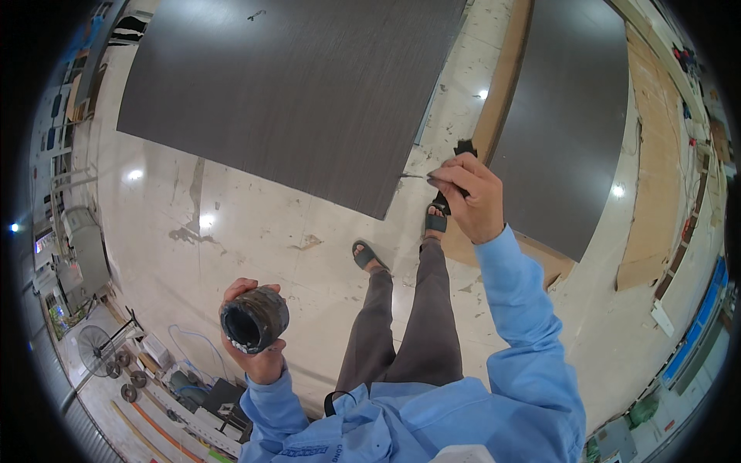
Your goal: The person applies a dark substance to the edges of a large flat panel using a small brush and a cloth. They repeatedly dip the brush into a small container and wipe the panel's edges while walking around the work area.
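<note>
My left hand [262, 363] is wrapped round a dark, smeared pot [274, 312], tilted so that its black-coated mouth shows. With fingertips pinched together, my right hand [477, 193] holds a thin dark tool [415, 177], perhaps a fine brush; its kind is too small to tell. The tool's tip is at the right edge of a large dark grey wood-grain panel [293, 92], close to the near corner. Whether the tip touches the edge, I cannot tell. A black object [465, 147] shows behind my right hand, partly hidden by it.
Right of the walkway lies a second dark panel [567, 116] on brown board [494, 100]. Brown sheets [652, 162] lie further right. A fan [96, 347], a pale hose [193, 332] and tools crowd the lower left. The tiled floor [270, 224] is stained. My sandalled feet are near the panel corner.
</note>
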Available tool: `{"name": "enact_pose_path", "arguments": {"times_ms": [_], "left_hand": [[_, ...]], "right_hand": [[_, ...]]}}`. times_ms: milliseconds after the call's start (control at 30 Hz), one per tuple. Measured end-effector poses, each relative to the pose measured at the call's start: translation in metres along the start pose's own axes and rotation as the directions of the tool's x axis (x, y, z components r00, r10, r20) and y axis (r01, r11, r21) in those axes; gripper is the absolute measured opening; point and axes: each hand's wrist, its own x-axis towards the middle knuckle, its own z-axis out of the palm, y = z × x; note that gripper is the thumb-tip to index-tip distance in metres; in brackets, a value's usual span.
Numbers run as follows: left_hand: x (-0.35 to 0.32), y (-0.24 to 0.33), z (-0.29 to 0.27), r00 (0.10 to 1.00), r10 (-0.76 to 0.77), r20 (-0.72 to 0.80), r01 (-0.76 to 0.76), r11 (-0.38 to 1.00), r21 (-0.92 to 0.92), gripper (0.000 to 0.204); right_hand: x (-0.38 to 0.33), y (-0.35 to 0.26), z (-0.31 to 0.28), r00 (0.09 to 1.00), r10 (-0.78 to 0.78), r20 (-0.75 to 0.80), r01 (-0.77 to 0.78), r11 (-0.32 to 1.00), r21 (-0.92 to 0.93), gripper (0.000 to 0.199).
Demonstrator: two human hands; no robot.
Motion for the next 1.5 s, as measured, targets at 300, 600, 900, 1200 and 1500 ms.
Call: {"name": "enact_pose_path", "arguments": {"times_ms": [300, 600, 900, 1200, 1500], "left_hand": [[-0.002, -0.002, -0.006, 0.999, 0.016, 0.030, -0.017, 1.000, 0.013, 0.098], [-0.003, 0.000, -0.002, 0.997, -0.028, -0.071, 0.029, 1.000, 0.012, 0.105], [-0.006, 0.001, -0.006, 0.998, -0.021, -0.065, 0.021, 1.000, -0.008, 0.105], [-0.008, 0.001, -0.009, 0.998, 0.005, -0.060, -0.005, 1.000, -0.001, 0.103], [-0.008, -0.001, -0.010, 0.997, 0.000, -0.072, 0.000, 1.000, 0.009, 0.103]], "right_hand": [[0.000, -0.001, -0.001, 0.991, 0.106, 0.076, -0.099, 0.991, -0.085, 0.010], [-0.002, -0.007, 0.001, 0.999, -0.030, 0.020, 0.033, 0.991, -0.127, 0.014], [-0.013, -0.013, 0.002, 0.991, 0.125, -0.050, -0.130, 0.985, -0.111, 0.014], [-0.015, -0.015, 0.005, 0.988, 0.117, -0.105, -0.126, 0.989, -0.082, 0.018], [-0.024, -0.019, 0.011, 0.983, 0.061, -0.175, -0.084, 0.988, -0.126, 0.016]]}}
